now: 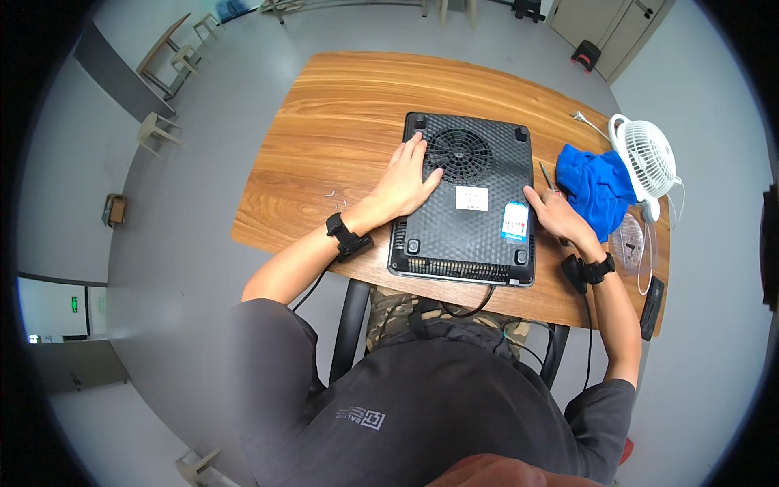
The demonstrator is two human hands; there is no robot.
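– Where's the induction cooker now?
– Underside up on the bench, your left hand spread wide beside its fan grille!
– Your right hand?
– At its right edge; gripping anything? Can't tell.

The left arm bends at the elbow, its forearm slanting up and inward to a nearly straight wrist. The left hand lies palm down, fingers close together and pointing away from the body, thumb spread to the right. The right arm is bent too, its forearm rising steeply and leaning left. The right hand shows its back, angled forward and inward; its fingers seem partly curled, though most are hidden.
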